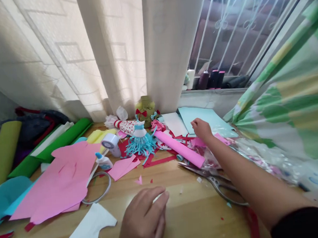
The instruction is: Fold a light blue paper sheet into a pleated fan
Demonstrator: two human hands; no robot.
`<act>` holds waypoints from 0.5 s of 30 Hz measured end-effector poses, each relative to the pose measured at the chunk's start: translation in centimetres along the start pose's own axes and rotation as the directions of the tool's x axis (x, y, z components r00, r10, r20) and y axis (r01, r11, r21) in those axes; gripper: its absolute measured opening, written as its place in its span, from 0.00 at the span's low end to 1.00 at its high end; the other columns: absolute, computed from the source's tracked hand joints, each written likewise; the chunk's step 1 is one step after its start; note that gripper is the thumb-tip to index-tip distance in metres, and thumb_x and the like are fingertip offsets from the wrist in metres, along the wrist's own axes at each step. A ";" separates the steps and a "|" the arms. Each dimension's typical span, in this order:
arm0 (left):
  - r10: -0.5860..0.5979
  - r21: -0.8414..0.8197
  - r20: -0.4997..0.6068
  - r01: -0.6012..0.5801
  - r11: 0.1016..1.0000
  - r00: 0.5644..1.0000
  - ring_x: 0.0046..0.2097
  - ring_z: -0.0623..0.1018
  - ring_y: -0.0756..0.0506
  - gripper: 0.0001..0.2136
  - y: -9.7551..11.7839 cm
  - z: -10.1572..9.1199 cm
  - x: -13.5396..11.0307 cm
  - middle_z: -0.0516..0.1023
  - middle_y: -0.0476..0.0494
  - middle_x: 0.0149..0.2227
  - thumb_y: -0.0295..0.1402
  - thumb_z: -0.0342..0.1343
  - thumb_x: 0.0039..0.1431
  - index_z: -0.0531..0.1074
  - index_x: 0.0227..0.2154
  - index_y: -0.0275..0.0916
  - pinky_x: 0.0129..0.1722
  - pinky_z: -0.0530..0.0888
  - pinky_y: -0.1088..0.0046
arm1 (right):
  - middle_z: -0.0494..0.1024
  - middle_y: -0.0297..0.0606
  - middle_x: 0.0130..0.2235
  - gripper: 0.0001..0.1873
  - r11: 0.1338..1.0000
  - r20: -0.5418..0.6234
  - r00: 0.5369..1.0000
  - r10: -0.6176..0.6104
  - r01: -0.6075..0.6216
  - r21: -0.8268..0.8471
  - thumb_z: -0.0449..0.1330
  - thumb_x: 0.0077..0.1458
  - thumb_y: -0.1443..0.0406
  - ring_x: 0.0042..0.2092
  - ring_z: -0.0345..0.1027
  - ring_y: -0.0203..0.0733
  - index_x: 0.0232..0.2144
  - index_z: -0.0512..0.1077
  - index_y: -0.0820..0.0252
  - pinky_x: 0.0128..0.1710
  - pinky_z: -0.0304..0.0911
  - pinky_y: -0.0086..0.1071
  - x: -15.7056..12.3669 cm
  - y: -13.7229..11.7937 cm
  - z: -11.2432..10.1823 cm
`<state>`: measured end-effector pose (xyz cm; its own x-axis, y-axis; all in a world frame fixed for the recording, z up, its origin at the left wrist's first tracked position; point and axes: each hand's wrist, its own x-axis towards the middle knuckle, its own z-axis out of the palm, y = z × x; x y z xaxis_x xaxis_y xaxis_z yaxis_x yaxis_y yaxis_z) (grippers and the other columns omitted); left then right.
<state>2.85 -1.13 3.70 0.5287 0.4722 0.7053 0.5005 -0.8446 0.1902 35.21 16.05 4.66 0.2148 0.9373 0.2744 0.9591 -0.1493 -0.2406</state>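
Head view: wooden table (pixel 187 218), paper scraps.
Pink sheet (pixel 62 180): left, flat.
Left hand (pixel 144 221): near, palm down, fingers flat, gripping nothing.
Pink roll (pixel 180 148): between my hands.
Right hand (pixel 201 128): far, fingers curled beside blue sheet (pixel 219 121); grip unclear.

On the wooden surface (pixel 187 211), a large pink paper sheet (pixel 62 176) lies at 9 o'clock, with green rolls (pixel 62 140) beyond it at 10. A glue bottle (pixel 103 161) and tape roll (pixel 110 140) sit just left of centre, beside a paper doll with a blue fringed skirt (pixel 140 140). A pink roll (pixel 180 148) lies at centre, scissors (pixel 218 182) at 4 o'clock, and a white cut-out (pixel 87 229) at 7. A cream curtain (pixel 115 46) hangs at 12.
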 end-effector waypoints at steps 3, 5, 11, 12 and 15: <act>0.035 -0.073 -0.033 -0.038 0.997 0.999 0.41 0.77 0.46 0.15 0.0 2.1 1.3 0.78 0.37 0.38 0.20 0.48 0.52 0.72 0.42 0.34 0.40 0.76 0.71 | 0.69 0.43 0.51 0.17 0.992 0.065 0.991 -0.115 0.118 -0.048 0.56 0.59 0.60 0.47 0.67 0.44 0.50 0.66 0.61 0.45 0.66 0.44 1.8 1.0 1.4; 0.066 -0.081 -0.042 -0.070 0.994 0.997 0.39 0.78 0.46 0.15 -0.7 3.1 1.1 0.79 0.38 0.37 0.20 0.48 0.51 0.72 0.41 0.35 0.40 0.77 0.70 | 0.68 0.43 0.52 0.18 0.970 0.141 0.963 -0.229 0.238 -0.055 0.56 0.60 0.60 0.48 0.66 0.45 0.51 0.65 0.60 0.46 0.65 0.45 2.4 0.9 2.3; 0.033 -0.101 -0.022 -0.035 0.994 0.999 0.37 0.80 0.49 0.13 -3.0 4.4 -0.7 0.81 0.43 0.34 0.20 0.46 0.55 0.72 0.39 0.38 0.41 0.77 0.74 | 0.64 0.45 0.56 0.30 0.882 0.301 0.847 -0.438 0.469 -0.037 0.69 0.42 0.63 0.56 0.57 0.54 0.49 0.68 0.57 0.52 0.58 0.45 2.7 0.6 2.6; 0.023 -0.109 -0.006 -0.024 0.994 1.000 0.37 0.80 0.49 0.12 -3.2 4.4 -0.8 0.81 0.43 0.35 0.21 0.47 0.56 0.72 0.39 0.38 0.42 0.77 0.74 | 0.64 0.46 0.56 0.31 0.879 0.298 0.845 -0.443 0.475 -0.042 0.70 0.40 0.65 0.56 0.57 0.54 0.49 0.69 0.57 0.53 0.57 0.44 2.6 0.6 2.4; 0.043 -0.119 0.077 -0.034 0.992 0.996 0.38 0.80 0.49 0.12 -3.7 4.1 -1.0 0.81 0.44 0.36 0.22 0.50 0.56 0.72 0.41 0.39 0.43 0.77 0.75 | 0.68 0.46 0.52 0.24 0.884 0.266 0.860 -0.436 0.464 -0.049 0.65 0.47 0.67 0.53 0.60 0.49 0.49 0.68 0.57 0.51 0.58 0.40 2.9 0.5 1.7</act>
<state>3.31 2.54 -0.49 0.6014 0.4533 0.6579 0.3970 -0.8842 0.2462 35.94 19.21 3.72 -0.2831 0.9545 0.0933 0.9569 0.2877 -0.0400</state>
